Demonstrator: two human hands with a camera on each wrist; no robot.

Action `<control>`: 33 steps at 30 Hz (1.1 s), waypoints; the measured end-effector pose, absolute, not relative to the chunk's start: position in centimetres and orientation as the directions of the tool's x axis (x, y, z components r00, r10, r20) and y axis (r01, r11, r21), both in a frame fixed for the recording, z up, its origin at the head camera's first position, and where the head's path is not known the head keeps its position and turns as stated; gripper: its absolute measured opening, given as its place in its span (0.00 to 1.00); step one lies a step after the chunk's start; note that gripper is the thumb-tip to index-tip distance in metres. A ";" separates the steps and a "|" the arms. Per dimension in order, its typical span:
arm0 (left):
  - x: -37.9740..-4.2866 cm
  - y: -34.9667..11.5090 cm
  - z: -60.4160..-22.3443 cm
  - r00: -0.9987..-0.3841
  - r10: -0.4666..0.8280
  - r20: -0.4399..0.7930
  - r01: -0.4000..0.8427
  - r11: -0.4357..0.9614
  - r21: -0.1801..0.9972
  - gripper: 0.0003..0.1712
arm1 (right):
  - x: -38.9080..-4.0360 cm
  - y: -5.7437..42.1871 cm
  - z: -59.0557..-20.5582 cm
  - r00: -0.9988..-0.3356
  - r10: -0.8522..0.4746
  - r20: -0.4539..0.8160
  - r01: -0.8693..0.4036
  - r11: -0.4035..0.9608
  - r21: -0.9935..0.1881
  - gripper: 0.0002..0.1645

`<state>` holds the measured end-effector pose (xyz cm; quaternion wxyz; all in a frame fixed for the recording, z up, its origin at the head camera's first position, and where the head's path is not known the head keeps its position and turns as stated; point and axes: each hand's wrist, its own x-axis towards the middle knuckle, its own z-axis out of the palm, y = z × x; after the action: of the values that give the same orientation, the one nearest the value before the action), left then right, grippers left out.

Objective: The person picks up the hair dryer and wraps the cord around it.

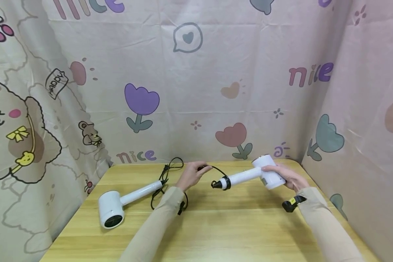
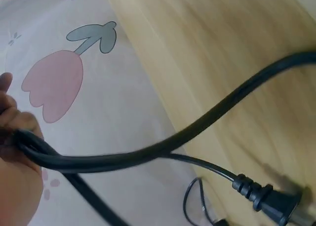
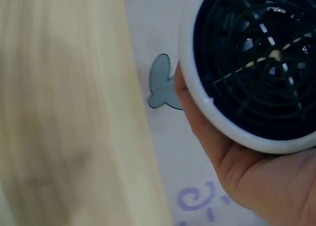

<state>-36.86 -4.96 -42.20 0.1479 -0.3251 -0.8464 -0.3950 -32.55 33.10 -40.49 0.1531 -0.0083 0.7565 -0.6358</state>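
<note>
My right hand (image 1: pixel 289 176) grips the round head of a white hair dryer (image 1: pixel 242 177), held above the table with its handle toward the left. The right wrist view shows the dryer's dark round grille (image 3: pixel 256 87) against the palm. A black power cord (image 1: pixel 220 169) is wound round the handle end. Left of it, my left hand (image 1: pixel 192 175) pinches that cord. In the left wrist view the cord (image 2: pixel 123 161) runs in a loop out of the fingers. A two-pin plug (image 2: pixel 274 204) shows there too; which dryer it belongs to I cannot tell.
A second white hair dryer (image 1: pixel 111 209) lies on the left of the wooden table (image 1: pixel 216 233), its black cord (image 1: pixel 154 203) loosely coiled by its handle. Patterned curtains (image 1: pixel 196 91) stand behind and along both sides. A small black camera (image 1: pixel 290 204) is strapped to my right wrist.
</note>
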 end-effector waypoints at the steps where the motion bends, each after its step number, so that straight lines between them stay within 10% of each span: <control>1: -36.8 -5.0 -42.2 -0.757 0.429 0.493 0.653 0.471 0.593 0.15 | -32.5 33.1 -40.8 -0.949 -0.209 -0.234 0.203 0.161 -0.966 0.39; 20: -36.8 -5.3 -44.1 -0.770 0.402 0.495 0.613 0.680 0.402 0.14 | -32.6 31.3 -41.4 -0.896 -0.372 -0.243 0.386 -0.383 -0.839 0.25; 33: -35.1 -3.9 -43.9 -0.473 0.520 0.711 0.778 0.625 0.060 0.06 | -32.8 29.7 -41.0 -0.954 0.045 -0.295 0.236 -0.493 -0.838 0.21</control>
<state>-35.13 -3.86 -43.93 0.3362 -0.3881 -0.8365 -0.1916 -32.77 29.74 -40.97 0.0562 0.1403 0.5006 -0.8524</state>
